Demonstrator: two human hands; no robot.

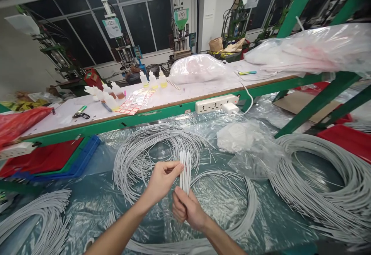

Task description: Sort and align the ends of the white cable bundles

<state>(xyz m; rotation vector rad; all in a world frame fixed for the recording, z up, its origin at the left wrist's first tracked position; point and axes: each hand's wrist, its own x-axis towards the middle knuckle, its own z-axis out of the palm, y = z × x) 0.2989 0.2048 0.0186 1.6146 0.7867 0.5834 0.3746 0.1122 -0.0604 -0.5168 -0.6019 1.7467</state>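
Note:
A small bundle of white cables (185, 171) stands upright between my hands, with its ends pointing away from me. My right hand (188, 208) is closed around the lower part of the bundle. Higher up, my left hand (165, 179) pinches at the bundle's left edge, thumb and forefinger together near the ends; whether it grips one cable or several is hidden. A loose coil of grey-white cable (246, 208) curves round to the right of my hands and below them. Just beyond lies a larger coil of thin cables (130, 154).
More cable coils lie at the right (290, 185) and lower left (43, 224). A clear plastic bag (249, 146) sits behind my hands. The raised shelf (185, 96) carries squeeze bottles (153, 80), snips (81, 112) and plastic bags; a power strip (216, 104) is fixed to its front edge.

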